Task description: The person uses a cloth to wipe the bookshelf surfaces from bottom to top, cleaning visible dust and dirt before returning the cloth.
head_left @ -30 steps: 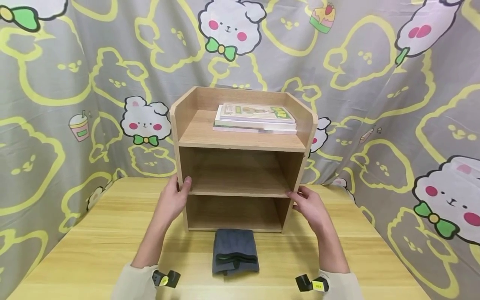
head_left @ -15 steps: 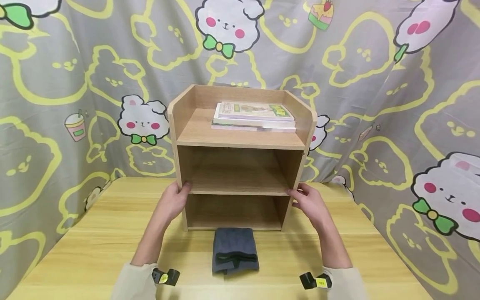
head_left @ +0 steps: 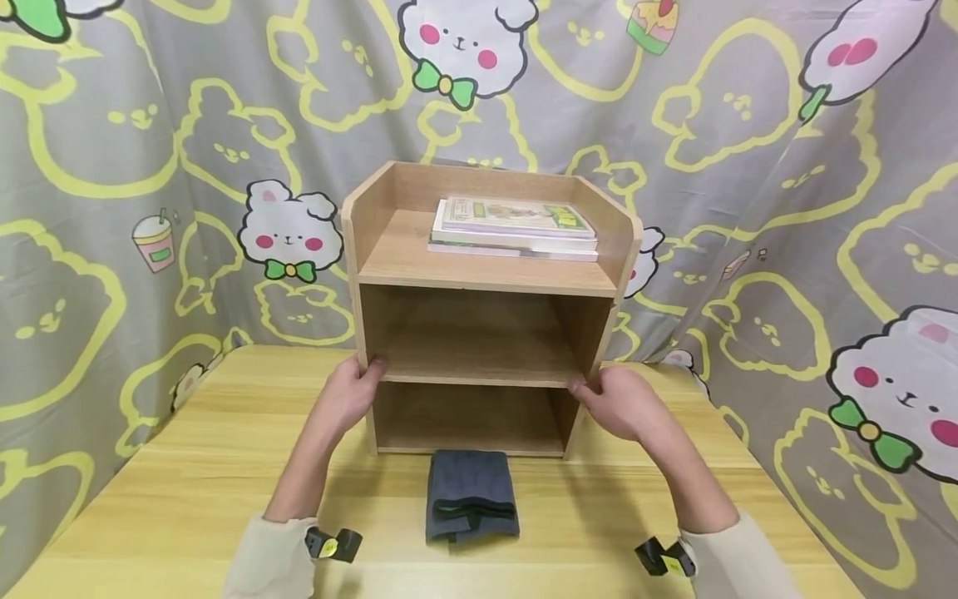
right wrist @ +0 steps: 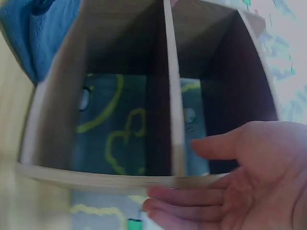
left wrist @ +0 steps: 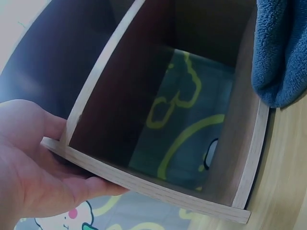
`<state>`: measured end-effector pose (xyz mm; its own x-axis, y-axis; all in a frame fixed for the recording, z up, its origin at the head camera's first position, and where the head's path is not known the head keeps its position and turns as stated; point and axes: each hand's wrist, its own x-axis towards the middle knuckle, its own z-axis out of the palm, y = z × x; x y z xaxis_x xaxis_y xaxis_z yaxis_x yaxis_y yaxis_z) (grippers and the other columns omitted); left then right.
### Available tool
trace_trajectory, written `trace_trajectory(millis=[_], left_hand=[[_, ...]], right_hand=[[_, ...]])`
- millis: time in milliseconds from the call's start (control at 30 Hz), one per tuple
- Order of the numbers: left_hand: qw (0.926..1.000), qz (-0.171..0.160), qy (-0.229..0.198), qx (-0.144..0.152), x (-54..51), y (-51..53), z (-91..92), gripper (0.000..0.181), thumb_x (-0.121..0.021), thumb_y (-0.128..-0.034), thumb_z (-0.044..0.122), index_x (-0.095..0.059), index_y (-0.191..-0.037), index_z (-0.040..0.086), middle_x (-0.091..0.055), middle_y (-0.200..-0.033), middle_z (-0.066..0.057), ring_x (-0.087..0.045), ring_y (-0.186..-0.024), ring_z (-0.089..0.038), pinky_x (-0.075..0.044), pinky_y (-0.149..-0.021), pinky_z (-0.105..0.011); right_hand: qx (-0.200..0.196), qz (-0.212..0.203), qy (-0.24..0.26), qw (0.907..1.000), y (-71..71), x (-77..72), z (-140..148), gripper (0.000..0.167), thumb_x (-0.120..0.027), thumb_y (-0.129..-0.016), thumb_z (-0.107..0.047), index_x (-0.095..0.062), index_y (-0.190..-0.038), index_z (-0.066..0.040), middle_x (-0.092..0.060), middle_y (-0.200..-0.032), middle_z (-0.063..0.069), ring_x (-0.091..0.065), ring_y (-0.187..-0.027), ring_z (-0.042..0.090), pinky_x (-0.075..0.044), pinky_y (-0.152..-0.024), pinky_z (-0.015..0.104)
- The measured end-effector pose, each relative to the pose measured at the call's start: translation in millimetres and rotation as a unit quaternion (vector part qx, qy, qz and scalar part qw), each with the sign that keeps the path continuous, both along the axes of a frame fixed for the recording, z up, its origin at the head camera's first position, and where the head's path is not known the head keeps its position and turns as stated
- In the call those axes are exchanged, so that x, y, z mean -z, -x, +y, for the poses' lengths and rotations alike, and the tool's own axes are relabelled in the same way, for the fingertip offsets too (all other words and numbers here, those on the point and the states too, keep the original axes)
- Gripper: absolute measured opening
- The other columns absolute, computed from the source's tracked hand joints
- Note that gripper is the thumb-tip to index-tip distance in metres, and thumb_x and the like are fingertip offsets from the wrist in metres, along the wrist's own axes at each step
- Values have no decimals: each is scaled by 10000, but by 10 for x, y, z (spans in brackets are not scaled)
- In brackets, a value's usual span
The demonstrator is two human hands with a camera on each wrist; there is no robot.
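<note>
A light wooden shelf unit (head_left: 486, 287) stands on the table, with an upper tray and two compartments below. My left hand (head_left: 350, 391) grips its left side panel near the middle board, thumb on the inner side and fingers outside. On the opposite panel, my right hand (head_left: 617, 403) holds on at about the same height. In the right wrist view, that hand's thumb (right wrist: 218, 145) reaches into a compartment while its fingers (right wrist: 187, 203) lie straight along the outside. A folded blue-grey cloth (head_left: 471, 495) lies on the table against the shelf's front foot.
A small stack of books (head_left: 516, 229) lies on the top board. The wooden table (head_left: 187, 499) extends on both sides of the shelf. A grey patterned curtain (head_left: 494, 125) hangs behind and at both sides.
My right hand has turned, its elbow and wrist swinging outward to the right. My left hand stays on the panel. The view has shifted slightly; shelf, books and cloth look the same.
</note>
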<state>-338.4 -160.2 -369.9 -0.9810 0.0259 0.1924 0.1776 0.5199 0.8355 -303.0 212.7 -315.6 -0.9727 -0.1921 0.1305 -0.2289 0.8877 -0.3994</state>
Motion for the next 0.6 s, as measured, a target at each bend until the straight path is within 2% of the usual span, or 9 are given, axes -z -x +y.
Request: trace_trajectory(millis=[67, 133, 267, 367, 433, 500, 533, 600], left_hand=[[10000, -2, 21, -65, -10, -5, 0, 446, -391, -1078, 367, -610, -1184, -6, -561, -900, -131, -537, -896, -276, -441, -764, -379], [9999, -23, -37, -91, -13, -11, 5, 419, -398, -1077, 362, -609, -1135, 5, -528, -809, -90, -514, -779, -246, -431, -675, -356], [9998, -93, -120, -129, 13, -11, 20, 377, -402, -1078, 364, -565, -1005, 32, -418, -667, -11, -400, -601, -177, -368, -543, -332], [9998, -107, -104, -145, 29, -5, 30, 375, -399, -1079, 366, -556, -989, 37, -367, -634, 10, -359, -563, -169, -350, -517, -334], [9998, -76, -79, -148, 30, -1, 30, 389, -400, -1078, 369, -577, -1031, 25, -371, -644, 5, -371, -577, -175, -355, -526, -339], [9999, -55, -77, -138, 28, 6, 24, 398, -403, -1077, 368, -593, -1070, 18, -383, -655, 0, -385, -593, -184, -364, -537, -345], [9999, -56, -81, -127, 29, 10, 20, 406, -403, -1077, 368, -592, -1069, 8, -385, -656, -1, -385, -591, -186, -365, -534, -344], [9999, -37, -91, -125, 24, 8, 16, 403, -406, -1075, 364, -592, -1058, 7, -393, -657, -1, -392, -593, -183, -366, -533, -343]], right_hand=[[-259, -244, -63, 9993, -52, -48, -121, 391, -572, -1018, -340, -640, -710, -107, -556, -606, -44, -523, -583, 126, -423, -595, 312], [-571, -374, -14, 9977, -82, -41, -279, 312, -597, -1011, -329, -705, -815, -112, -640, -680, -38, -586, -641, 117, -478, -645, 318], [-973, -416, 28, 9944, -137, 127, -671, 197, -702, -942, -245, -728, -1022, -66, -747, -902, 38, -692, -831, 182, -562, -787, 380], [-1121, -597, -202, 9917, -223, 294, -931, 385, -770, -845, -131, -660, -1198, -23, -738, -1083, 121, -694, -955, 240, -574, -833, 404], [-1165, -900, -287, 9887, -296, 417, -1078, 573, -780, -769, -33, -578, -1305, -10, -721, -1060, 145, -686, -884, 233, -583, -754, 368], [-1212, -1067, -586, 9851, -370, 549, -1207, 692, -782, -692, 23, -527, -1333, -34, -697, -1037, 117, -654, -842, 201, -569, -708, 333], [-1231, -1139, -777, 9828, -404, 616, -1268, 747, -783, -658, 31, -507, -1348, -42, -685, -1055, 102, -638, -854, 191, -564, -723, 332], [-1242, -1416, -1174, 9751, -449, 754, -1379, 834, -779, -657, 30, -449, -1419, -49, -659, -1186, 115, -653, -1009, 239, -564, -846, 381]])
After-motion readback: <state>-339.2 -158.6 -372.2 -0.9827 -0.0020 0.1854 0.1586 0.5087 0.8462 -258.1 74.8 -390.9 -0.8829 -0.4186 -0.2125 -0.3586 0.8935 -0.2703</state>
